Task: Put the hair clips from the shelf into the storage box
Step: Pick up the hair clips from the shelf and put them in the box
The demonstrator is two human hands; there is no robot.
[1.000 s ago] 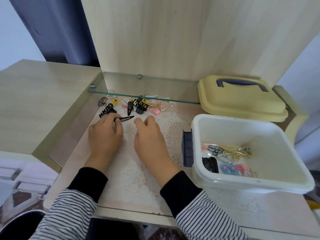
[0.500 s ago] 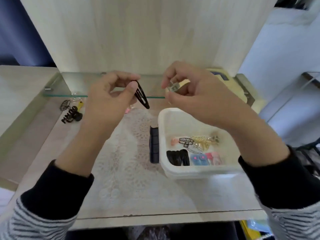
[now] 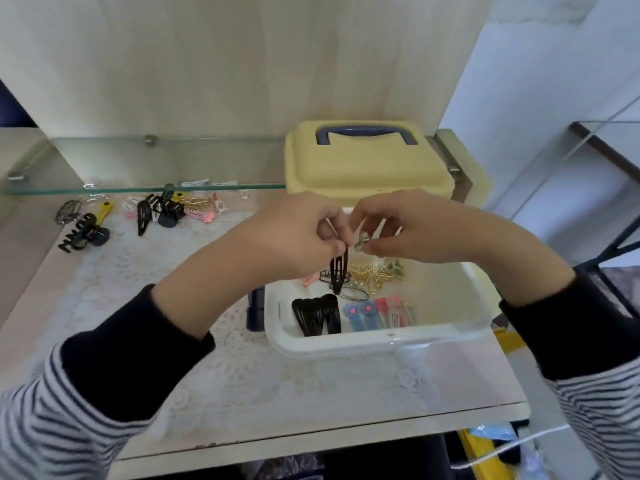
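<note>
Above the storage box [image 3: 346, 344], a black snap clip [image 3: 338, 273] is pinched by the left hand [image 3: 294, 237]; a small silver clip [image 3: 362, 241] is pinched by the right hand [image 3: 412, 230].

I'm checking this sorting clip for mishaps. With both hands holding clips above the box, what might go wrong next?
1. The left hand pinches the black snap clip only by its top end, so it may slip and drop onto the sorted clips rather than beside the black ones.
2. The right hand holds a small clip by the fingertips near the box rim's far side; it could fall outside.
3. Both hands nearly touch and might knock each other's clip.
</note>
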